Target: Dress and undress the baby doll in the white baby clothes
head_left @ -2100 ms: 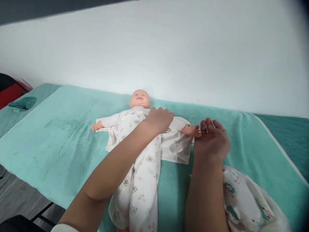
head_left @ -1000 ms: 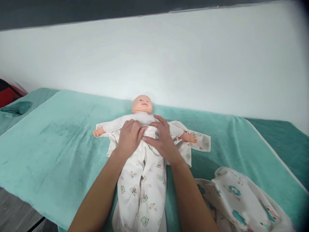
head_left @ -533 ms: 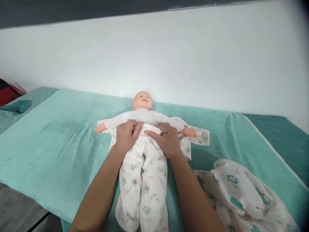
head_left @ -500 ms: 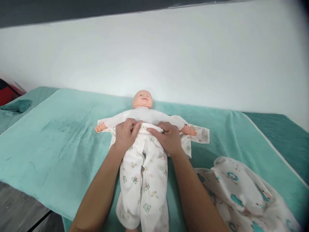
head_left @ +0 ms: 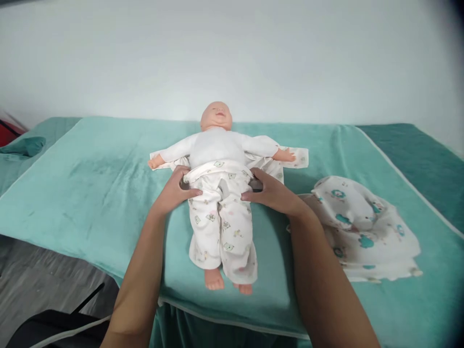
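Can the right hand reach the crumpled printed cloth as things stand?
Probably yes: the crumpled printed cloth lies close beside the right hand on the teal towel, nothing between them. That hand is busy gripping the printed trousers, though.

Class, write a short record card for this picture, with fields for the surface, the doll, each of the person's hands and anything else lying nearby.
Surface: teal towel, spread flat
Doll: baby doll on its back, arms out, white top, bare feet toward the camera
Left hand: grips the waistband of the printed trousers at one hip
Right hand: grips the waistband at the other hip
Under doll: open printed garment
Nearby: crumpled printed cloth right of the doll; dark green cloth far left
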Demonstrator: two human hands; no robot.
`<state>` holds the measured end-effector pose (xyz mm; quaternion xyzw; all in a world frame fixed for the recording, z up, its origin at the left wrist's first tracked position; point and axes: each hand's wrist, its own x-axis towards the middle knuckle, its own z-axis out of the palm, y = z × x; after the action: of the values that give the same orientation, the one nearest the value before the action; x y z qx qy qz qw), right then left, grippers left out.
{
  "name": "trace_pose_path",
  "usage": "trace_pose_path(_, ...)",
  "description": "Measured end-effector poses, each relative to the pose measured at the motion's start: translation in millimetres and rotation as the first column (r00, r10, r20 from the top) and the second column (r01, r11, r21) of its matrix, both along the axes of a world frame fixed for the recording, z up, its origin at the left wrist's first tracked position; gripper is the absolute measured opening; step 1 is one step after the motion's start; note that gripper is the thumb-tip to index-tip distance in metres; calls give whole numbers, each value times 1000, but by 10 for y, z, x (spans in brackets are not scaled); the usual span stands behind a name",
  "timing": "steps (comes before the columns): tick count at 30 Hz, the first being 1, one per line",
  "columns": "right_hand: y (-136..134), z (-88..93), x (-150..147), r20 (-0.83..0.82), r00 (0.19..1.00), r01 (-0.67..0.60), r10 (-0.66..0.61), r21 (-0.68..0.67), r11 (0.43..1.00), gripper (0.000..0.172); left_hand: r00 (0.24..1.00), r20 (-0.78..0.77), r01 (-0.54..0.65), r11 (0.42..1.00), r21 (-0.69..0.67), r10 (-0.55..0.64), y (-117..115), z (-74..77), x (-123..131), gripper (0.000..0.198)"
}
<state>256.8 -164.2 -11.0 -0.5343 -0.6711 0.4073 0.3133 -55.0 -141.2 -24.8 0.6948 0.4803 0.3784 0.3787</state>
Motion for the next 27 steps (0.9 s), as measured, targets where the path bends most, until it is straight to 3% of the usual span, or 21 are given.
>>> trace_pose_path(2, -91, -29, -49, 38, 998, 45, -46, 34, 998, 40, 1000, -3, -6, 995, 96, 6, -58, -34, 4, 32)
trace_pose_path(4, -144, -76, -148, 95, 985, 127, -144, 167, 978, 27, 997, -44, -57, 972, 226, 69, -99, -76, 54, 23)
trace_pose_path(8, -161, -156, -402, 33, 924, 325, -381, 454, 829, 13, 940, -54, -294, 879, 376, 337, -99, -141, 238, 20)
trace_pose_path(11, -117, -187, -523, -72, 879, 443, -472, 493, 749, 11, 914, -3, -382, 862, 333, 406, -51, -144, 348, 13)
trace_pose_path(13, -91, -205, -526, -120, 886, 452, -449, 445, 773, 11, 931, 3, -350, 893, 284, 364, -50, -122, 362, 15)
trace_pose_path(17, -129, -207, -360, -117, 954, 297, -276, 242, 924, 16, 982, -3, -188, 976, 109, 190, -171, -51, 240, 16)
trace_pose_path(20, -220, -156, -227, -66, 993, 101, -95, 106, 989, 39, 997, -38, -65, 997, 43, 67, -286, -32, 117, 42)
trace_pose_path(21, -253, -141, -211, -40, 998, 58, -55, 88, 994, 44, 997, -54, -42, 997, 72, 45, -315, -42, 93, 46)
trace_pose_path(23, -325, -134, -238, 29, 999, 39, -42, 111, 993, 42, 994, -99, -27, 982, 187, 46, -361, -91, 84, 36)
trace_pose_path(25, -409, -168, -329, 84, 985, 126, -149, 230, 965, 34, 980, -159, -63, 944, 325, 120, -403, -166, 116, 28)
trace_pose_path(27, -505, -232, -448, 71, 945, 270, -320, 382, 884, 26, 949, -190, -148, 891, 430, 250, -457, -239, 168, 25)
